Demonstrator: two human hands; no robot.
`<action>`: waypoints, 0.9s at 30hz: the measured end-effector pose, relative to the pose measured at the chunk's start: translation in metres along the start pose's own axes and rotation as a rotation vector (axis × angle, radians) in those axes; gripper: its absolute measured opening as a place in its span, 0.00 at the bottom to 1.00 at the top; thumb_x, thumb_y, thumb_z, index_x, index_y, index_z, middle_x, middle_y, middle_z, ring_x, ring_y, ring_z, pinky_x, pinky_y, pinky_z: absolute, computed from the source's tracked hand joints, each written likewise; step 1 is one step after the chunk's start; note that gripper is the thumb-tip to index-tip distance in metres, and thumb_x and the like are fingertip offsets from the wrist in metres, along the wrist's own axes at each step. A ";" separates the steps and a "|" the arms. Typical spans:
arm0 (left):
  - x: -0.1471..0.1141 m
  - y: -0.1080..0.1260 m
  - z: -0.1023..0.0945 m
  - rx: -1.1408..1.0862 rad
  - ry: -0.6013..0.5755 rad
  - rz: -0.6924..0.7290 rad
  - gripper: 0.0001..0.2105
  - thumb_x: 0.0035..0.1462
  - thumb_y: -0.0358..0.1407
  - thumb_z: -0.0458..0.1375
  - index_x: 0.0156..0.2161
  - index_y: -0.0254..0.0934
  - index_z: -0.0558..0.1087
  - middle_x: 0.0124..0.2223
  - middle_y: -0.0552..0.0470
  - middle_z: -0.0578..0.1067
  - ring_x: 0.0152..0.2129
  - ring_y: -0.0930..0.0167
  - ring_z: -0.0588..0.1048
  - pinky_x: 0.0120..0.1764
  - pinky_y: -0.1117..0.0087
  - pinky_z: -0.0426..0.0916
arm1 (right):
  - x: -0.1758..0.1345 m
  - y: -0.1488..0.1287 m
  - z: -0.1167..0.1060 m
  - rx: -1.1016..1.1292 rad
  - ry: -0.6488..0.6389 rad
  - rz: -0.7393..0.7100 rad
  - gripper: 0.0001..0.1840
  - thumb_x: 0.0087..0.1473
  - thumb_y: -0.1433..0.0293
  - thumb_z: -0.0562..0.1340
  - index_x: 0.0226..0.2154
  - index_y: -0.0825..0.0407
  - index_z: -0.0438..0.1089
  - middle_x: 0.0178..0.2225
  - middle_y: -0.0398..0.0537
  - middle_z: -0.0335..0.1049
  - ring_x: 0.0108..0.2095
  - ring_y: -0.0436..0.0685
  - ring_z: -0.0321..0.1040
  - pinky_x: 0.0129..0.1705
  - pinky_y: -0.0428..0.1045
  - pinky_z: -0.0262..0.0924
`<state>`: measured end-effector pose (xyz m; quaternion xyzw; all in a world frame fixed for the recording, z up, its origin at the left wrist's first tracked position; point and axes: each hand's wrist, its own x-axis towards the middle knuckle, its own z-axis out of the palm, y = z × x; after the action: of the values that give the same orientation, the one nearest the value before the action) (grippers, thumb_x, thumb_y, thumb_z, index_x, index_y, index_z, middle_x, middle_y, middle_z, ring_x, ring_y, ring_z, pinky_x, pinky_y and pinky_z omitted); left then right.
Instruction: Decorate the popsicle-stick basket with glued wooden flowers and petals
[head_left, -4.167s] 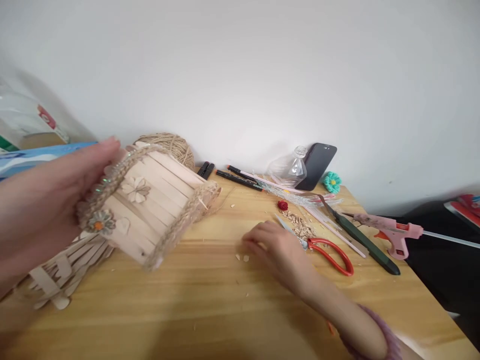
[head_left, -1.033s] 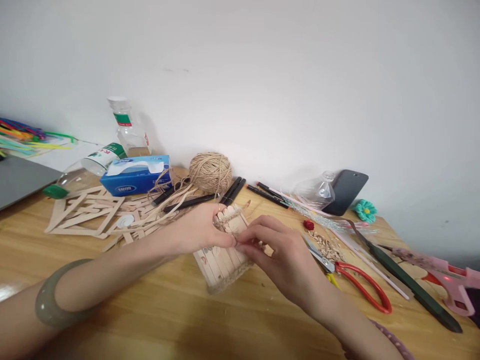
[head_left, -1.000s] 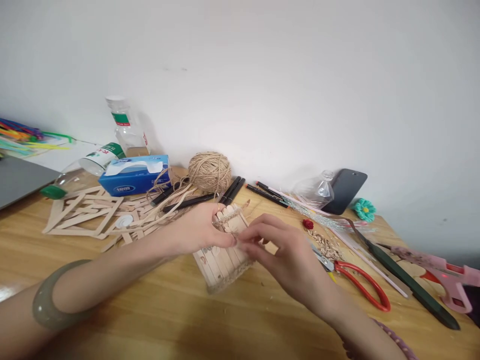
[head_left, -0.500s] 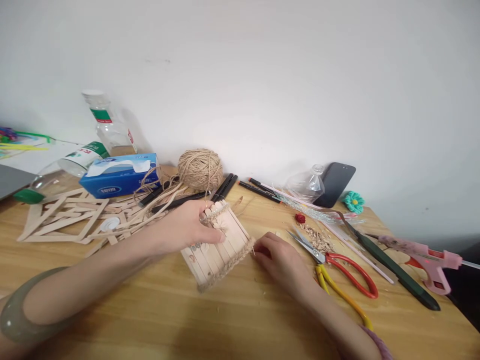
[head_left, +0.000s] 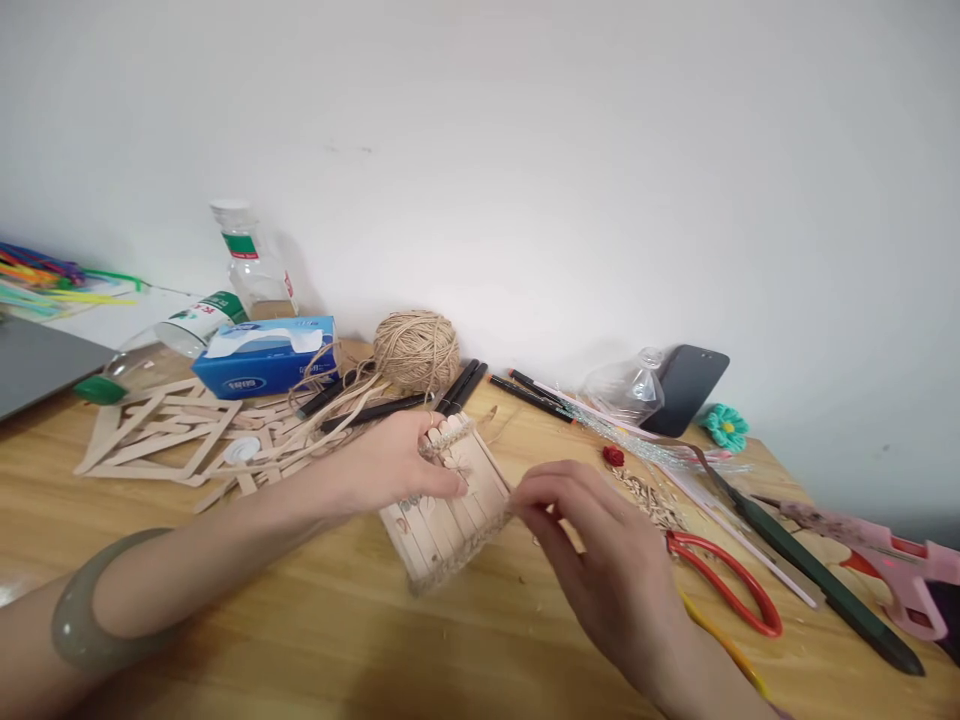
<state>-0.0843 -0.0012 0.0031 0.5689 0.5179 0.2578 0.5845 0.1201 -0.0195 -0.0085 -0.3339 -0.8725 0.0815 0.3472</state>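
Observation:
My left hand (head_left: 405, 462) is closed on a small panel of craft sticks (head_left: 474, 492), thumb on its face and fingers behind the upper left side. Twine trim (head_left: 454, 566) runs along the panel's lower edge and another strip along its top. Small flower shapes decorate the face, partly covered by my thumb. At the panel's right corner, my right hand (head_left: 600, 540) pinches the end of the lower twine with thumb and index finger. Scissors with red and yellow handles (head_left: 731, 580) lie partly hidden behind my right hand.
Behind the panel sit a twine ball (head_left: 417, 350), black pens (head_left: 466, 385) and a blue tissue pack (head_left: 266, 358). Loose craft sticks (head_left: 150, 440) spread at left. At right are a phone (head_left: 686, 388), a red rose (head_left: 613, 456), a green-handled tool (head_left: 825, 580) and a pink glue gun (head_left: 885, 560).
My right hand has risen and turned at the panel's corner, now covering the scissor blades. The left hand keeps its hold on the panel. The whole view has shifted slightly to the left.

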 end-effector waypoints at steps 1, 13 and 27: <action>0.000 0.000 0.000 -0.002 -0.001 0.005 0.12 0.41 0.33 0.60 0.35 0.35 0.70 0.31 0.54 0.75 0.29 0.68 0.74 0.31 0.71 0.66 | 0.003 -0.004 0.002 0.011 -0.021 -0.066 0.07 0.58 0.78 0.54 0.33 0.51 0.65 0.31 0.46 0.69 0.33 0.52 0.66 0.34 0.45 0.61; -0.001 0.002 0.000 -0.009 0.000 0.024 0.12 0.41 0.31 0.59 0.36 0.34 0.71 0.32 0.52 0.76 0.30 0.66 0.74 0.31 0.69 0.66 | 0.016 -0.003 0.007 0.143 -0.183 0.083 0.07 0.56 0.75 0.57 0.29 0.51 0.69 0.31 0.46 0.67 0.30 0.51 0.66 0.30 0.46 0.61; -0.002 0.005 0.000 0.017 0.054 0.043 0.13 0.39 0.32 0.61 0.35 0.35 0.73 0.31 0.52 0.78 0.30 0.65 0.75 0.30 0.70 0.67 | 0.021 -0.006 0.008 0.196 -0.209 0.107 0.07 0.54 0.77 0.58 0.29 0.51 0.70 0.31 0.45 0.67 0.29 0.51 0.66 0.29 0.46 0.61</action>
<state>-0.0837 -0.0023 0.0086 0.5779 0.5230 0.2812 0.5599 0.1001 -0.0101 -0.0008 -0.3340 -0.8728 0.2190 0.2806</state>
